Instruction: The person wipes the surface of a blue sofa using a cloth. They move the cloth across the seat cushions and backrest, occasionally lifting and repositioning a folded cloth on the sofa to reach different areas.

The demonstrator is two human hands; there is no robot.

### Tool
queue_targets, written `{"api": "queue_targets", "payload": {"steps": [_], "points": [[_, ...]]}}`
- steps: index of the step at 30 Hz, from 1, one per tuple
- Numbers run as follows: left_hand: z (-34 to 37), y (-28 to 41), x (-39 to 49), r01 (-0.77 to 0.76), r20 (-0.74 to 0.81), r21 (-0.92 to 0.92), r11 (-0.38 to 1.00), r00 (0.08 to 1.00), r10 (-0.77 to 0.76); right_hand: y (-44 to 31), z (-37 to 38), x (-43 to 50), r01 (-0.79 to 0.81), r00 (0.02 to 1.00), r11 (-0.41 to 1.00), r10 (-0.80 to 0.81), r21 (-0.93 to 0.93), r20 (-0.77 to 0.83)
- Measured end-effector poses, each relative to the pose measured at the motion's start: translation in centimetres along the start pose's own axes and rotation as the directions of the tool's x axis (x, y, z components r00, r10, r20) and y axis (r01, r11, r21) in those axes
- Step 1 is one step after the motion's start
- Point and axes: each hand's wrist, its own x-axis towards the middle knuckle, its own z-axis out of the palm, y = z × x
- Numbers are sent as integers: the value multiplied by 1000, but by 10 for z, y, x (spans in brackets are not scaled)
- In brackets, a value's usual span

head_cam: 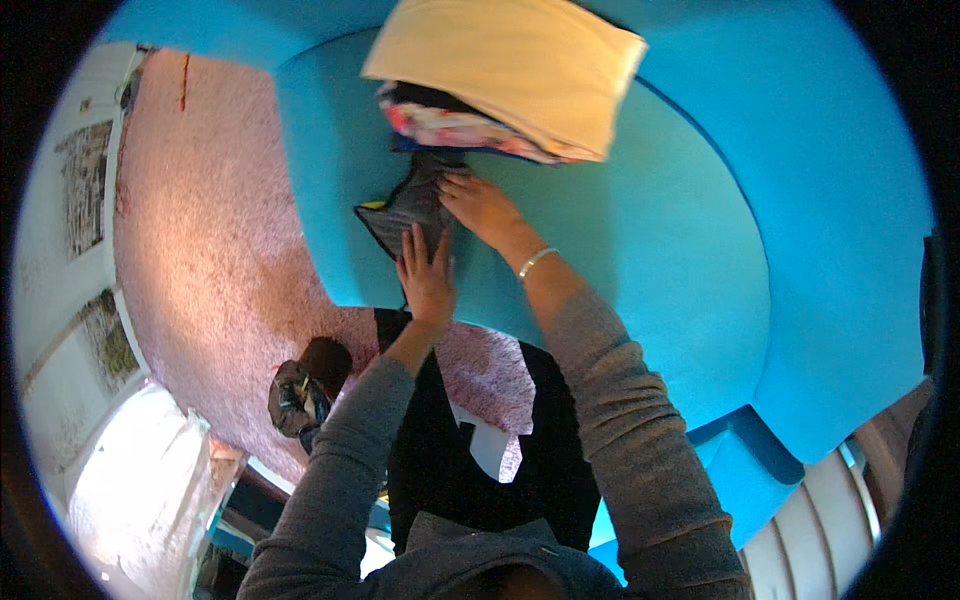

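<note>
A dark grey cloth item with black edging lies on the turquoise sofa seat, near its left front corner. My left hand rests flat on the near part of this cloth, fingers spread. Farther up, my right hand touches the cloth's right side with its fingertips; whether it pinches the fabric I cannot tell. A bit of yellow shows at the cloth's left edge. Just beyond, a stack of folded fabric has a pale yellow folded cloth on top and a floral-patterned cloth beneath it.
Blue sofa backing curves around the right side. Pinkish carpet spreads to the left, with a dark bag-like object on it. Pictures line the white wall. A bright, white-covered object stands at lower left.
</note>
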Motion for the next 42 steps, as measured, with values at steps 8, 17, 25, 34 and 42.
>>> {"api": "queue_targets", "payload": {"steps": [8, 17, 25, 34, 42], "points": [[61, 218, -52, -422, 322, -42, 905, 852, 412, 118, 5, -306, -233, 971, 969, 237, 80, -40], [25, 204, -27, -561, 468, 105, 821, 756, 457, 67, -8, -328, -538, 812, 785, 581, 306, -63], [62, 201, -20, -681, 505, 176, 711, 682, 529, 66, 35, -317, -547, 780, 756, 616, 359, -108], [69, 203, 57, -851, 440, 227, 474, 524, 729, 134, -11, -283, -395, 711, 761, 608, 515, -352], [3, 288, 233, -647, 202, 623, 439, 675, 710, 244, -68, -193, -561, 417, 679, 726, 474, -547]]}}
